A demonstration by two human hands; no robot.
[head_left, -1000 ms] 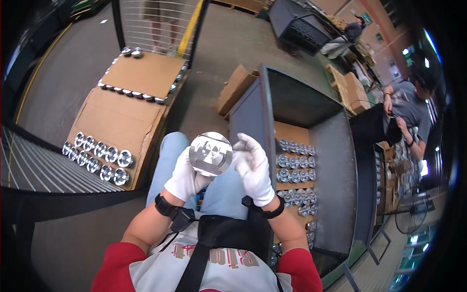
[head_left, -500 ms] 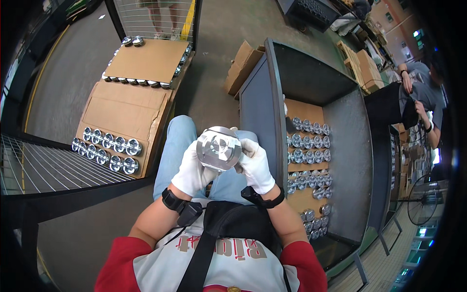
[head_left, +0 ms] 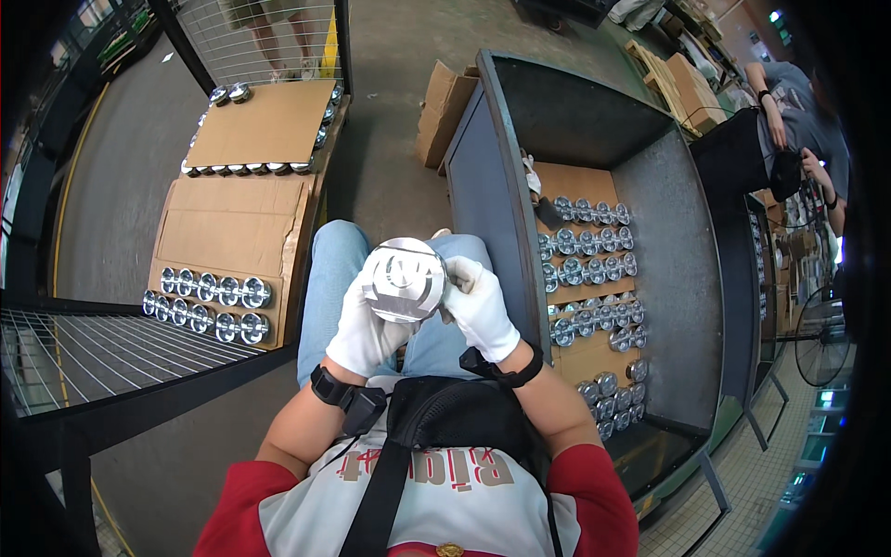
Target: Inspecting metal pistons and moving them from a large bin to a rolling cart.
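Observation:
Above my lap I hold a shiny metal piston (head_left: 405,278), its round crown facing up toward me. Around its left and lower side wraps my left hand (head_left: 364,327), in a white glove. My right hand (head_left: 476,306), also white-gloved, grips the piston's right edge between thumb and fingers. Some fingertips are hidden beneath the piston.
On my left, a cardboard-covered rack (head_left: 232,218) carries rows of pistons (head_left: 218,290) and a second cardboard sheet (head_left: 260,125) over more. To my right stands a deep grey metal bin (head_left: 664,269) with several piston rows (head_left: 587,243). Beyond it, another person (head_left: 794,130) works.
The piston has turned and tilted slightly in my hands, and its crown shows a different side. Both hands still hold it. The surroundings have shifted slightly as my head moved.

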